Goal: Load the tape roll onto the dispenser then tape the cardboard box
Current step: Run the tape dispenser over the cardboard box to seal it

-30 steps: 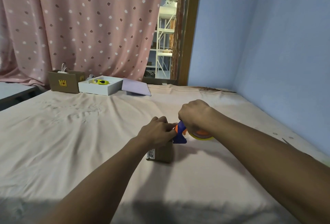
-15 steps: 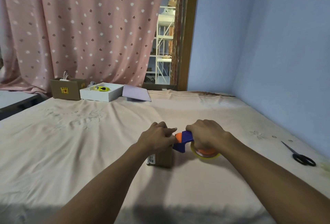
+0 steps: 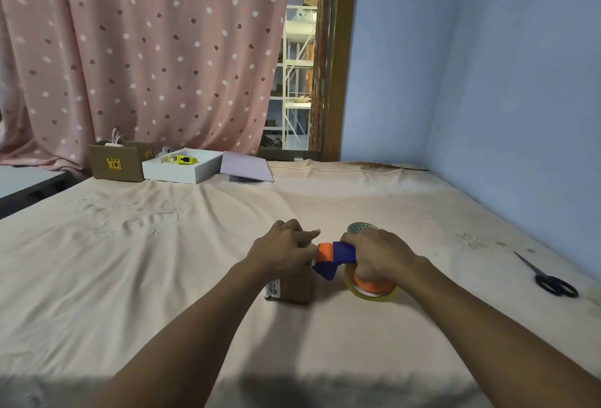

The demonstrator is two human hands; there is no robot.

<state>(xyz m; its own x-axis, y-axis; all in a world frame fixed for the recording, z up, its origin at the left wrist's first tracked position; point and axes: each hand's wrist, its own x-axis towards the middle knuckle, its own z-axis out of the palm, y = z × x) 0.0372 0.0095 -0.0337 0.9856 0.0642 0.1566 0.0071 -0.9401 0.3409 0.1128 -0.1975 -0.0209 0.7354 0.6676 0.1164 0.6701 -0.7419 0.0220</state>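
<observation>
A small brown cardboard box (image 3: 292,289) with a white label stands on the peach sheet in the middle. My left hand (image 3: 283,250) lies over its top, fingers curled down on it. Just to its right, my right hand (image 3: 379,253) grips a blue and orange tape dispenser (image 3: 333,256), its orange nose touching the box's upper right edge. A clear yellowish tape roll (image 3: 372,290) sits on the dispenser's orange hub under my right hand. Another roll (image 3: 359,228) peeks out behind my right hand.
Black scissors (image 3: 549,280) lie at the right near the blue wall. At the far left edge stand a brown carton (image 3: 115,163), a white tray (image 3: 182,171) holding a yellow item, and a lilac lid (image 3: 245,168). A dotted pink curtain hangs behind.
My right hand and the dispenser have slid right and toward me along the box. The view has tilted down, bringing the scissors into sight. My left hand stays on the box.
</observation>
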